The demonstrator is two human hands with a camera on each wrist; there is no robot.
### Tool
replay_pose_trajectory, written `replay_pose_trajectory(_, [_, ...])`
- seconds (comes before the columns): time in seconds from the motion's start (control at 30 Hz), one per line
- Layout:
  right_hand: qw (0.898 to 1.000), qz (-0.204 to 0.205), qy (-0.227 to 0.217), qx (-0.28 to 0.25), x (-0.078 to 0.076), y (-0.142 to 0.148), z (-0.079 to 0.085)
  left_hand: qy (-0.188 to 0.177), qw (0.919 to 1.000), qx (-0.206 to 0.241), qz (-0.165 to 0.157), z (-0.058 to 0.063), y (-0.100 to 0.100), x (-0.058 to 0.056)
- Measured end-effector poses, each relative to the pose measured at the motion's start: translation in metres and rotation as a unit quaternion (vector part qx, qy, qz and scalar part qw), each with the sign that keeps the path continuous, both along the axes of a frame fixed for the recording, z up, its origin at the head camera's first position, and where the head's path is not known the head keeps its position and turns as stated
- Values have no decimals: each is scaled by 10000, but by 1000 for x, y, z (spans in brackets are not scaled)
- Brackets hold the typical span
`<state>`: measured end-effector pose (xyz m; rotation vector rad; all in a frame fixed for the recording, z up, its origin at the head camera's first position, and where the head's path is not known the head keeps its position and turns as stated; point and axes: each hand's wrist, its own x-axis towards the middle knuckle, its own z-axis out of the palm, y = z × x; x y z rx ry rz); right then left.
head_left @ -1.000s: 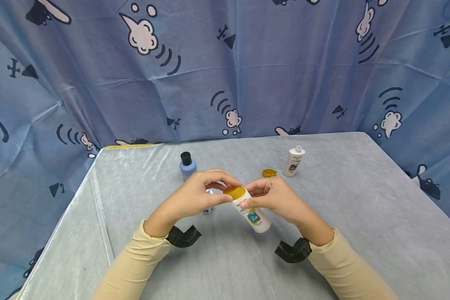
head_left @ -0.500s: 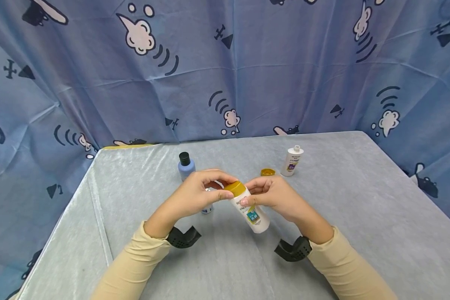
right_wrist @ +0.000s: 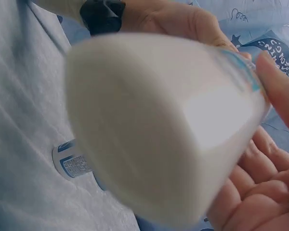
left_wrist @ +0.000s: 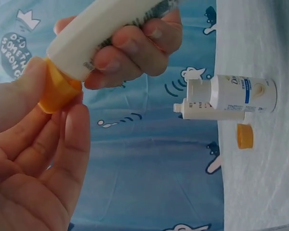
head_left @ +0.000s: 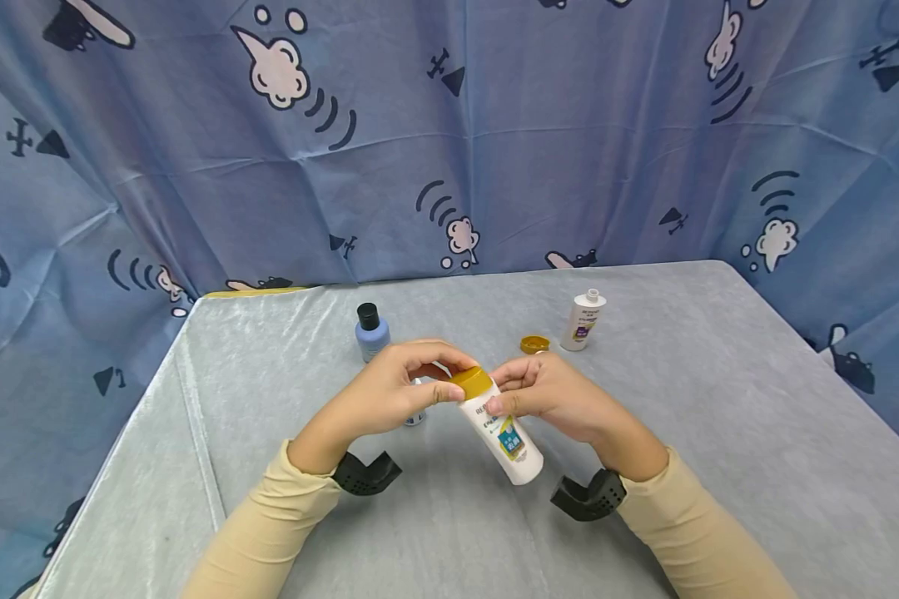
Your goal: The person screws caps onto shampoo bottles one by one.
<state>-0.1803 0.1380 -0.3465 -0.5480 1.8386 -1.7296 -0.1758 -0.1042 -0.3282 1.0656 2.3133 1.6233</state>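
Note:
A white lotion bottle (head_left: 504, 437) with a green-and-blue label is held in the air over the table, tilted, its base toward me. My left hand (head_left: 389, 387) pinches the bottle's gold cap (head_left: 474, 382) between thumb and fingers. On the bottle's body, just below the cap, my right hand (head_left: 562, 399) has its grip. The left wrist view shows the cap (left_wrist: 58, 89) around the bottle's top end, set at a slight angle to the body (left_wrist: 86, 43). In the right wrist view the blurred base (right_wrist: 130, 130) fills the middle and hides much behind it.
Behind my left hand stands a blue bottle (head_left: 373, 334) with a black cap. A white Dove bottle (left_wrist: 243, 94) is partly hidden by that hand in the head view. At the back right are a capless white bottle (head_left: 583, 323) and a loose gold cap (head_left: 535, 344).
The bottle's base has swung down toward me, and more of its label shows. My right hand has turned slightly with it. The left hand stays on the cap.

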Motion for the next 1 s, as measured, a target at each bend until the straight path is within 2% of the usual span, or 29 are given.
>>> replay_pose_trajectory(0.17, [9996,-262,25,115,0,-6,-1,-34,9999,35,129,0,-2,-2])
replay_pose_trajectory(0.23, [9979,-529,184,330,1,-9,0,-241,9994,-34,228,1,-3,-3])
replay_pose_trajectory(0.3, [9930,-871,494,620,4,-12,1,-550,9971,-193,498,1,-3,-3])
replay_pose_trajectory(0.4, [9775,-1503,1012,1079,9,-18,2,-1040,9873,-506,1093,3,-1,-2])
replay_pose_trajectory(0.47, [9659,-1876,1297,1228,13,-22,1,-1209,9804,-613,1428,4,1,-1])
replay_pose_trajectory(0.63, [9447,-2486,1762,1213,18,-30,-2,-1336,9738,-550,1754,4,7,1])
replay_pose_trajectory(0.8, [9263,-2693,2363,1170,23,-34,-7,-1485,9689,-330,1951,0,13,2])
replay_pose_trajectory(1.0, [9068,-2743,3015,1075,25,-37,-11,-1584,9627,-92,2194,-4,18,2])
